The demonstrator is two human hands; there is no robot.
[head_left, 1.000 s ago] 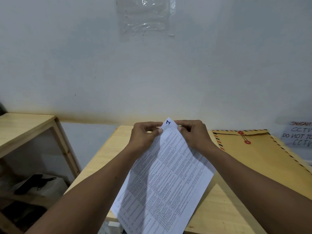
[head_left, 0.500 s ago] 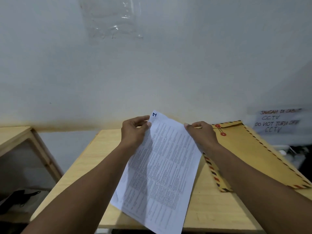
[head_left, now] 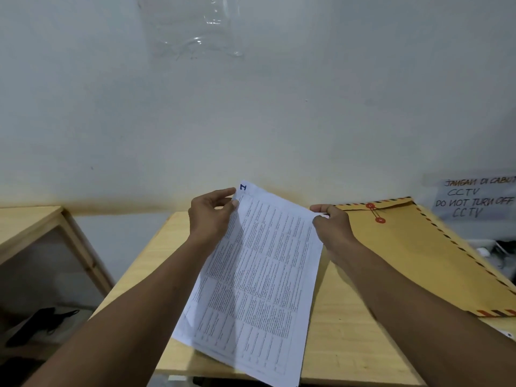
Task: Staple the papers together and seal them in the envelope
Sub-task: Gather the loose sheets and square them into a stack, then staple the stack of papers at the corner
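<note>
Printed papers (head_left: 259, 277) held up over the wooden table (head_left: 349, 342), tilted. Left hand (head_left: 209, 219) pinches the top left corner by the blue mark; right hand (head_left: 333, 227) grips the top right corner. Brown string-tie envelope (head_left: 424, 255) lies flat on the table, just right of the papers.

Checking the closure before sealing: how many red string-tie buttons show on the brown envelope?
2. One red button sits on the brown envelope's flap, the other red button just below it on the body. None looks hidden.

Readable writing: two spots

A blue handwritten "I" marks the papers' (head_left: 257, 263) top corner; the wall note (head_left: 474, 198) reads "JANGAN DI CABUT CCTV / DO NOT TURN OFF CCTV".
</note>
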